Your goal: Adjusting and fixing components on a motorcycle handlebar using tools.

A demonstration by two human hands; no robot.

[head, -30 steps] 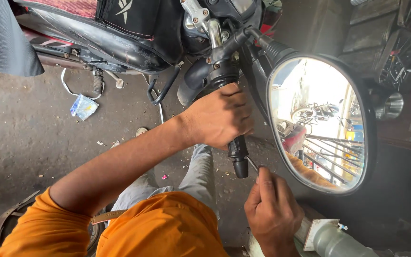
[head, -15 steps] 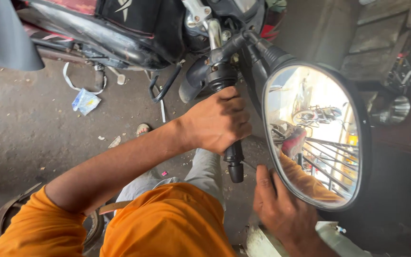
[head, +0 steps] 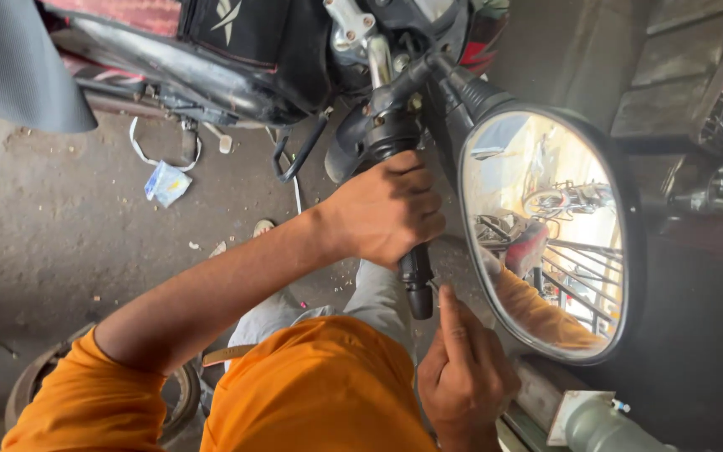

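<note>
Motorcycle handlebar grip, two hands in attendance

Nearest: right hand (head: 466, 381), fingers bunched narrow with a thumb raised; whether it pinches anything cannot be told. It has climbed since a second ago and now sits just under the grip's free end, likely ready to work there. Beyond: left hand (head: 391, 209) wrapped tight around the black handlebar grip (head: 416, 285), whose end juts below the fist. Beside: oval rear-view mirror (head: 550, 234). Farthest: concrete floor (head: 60, 234).

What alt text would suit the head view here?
A person in an orange shirt grips a motorcycle handlebar grip with the left hand, while the right hand touches its end. A large rear-view mirror sits beside them above a dirty concrete floor.
</note>
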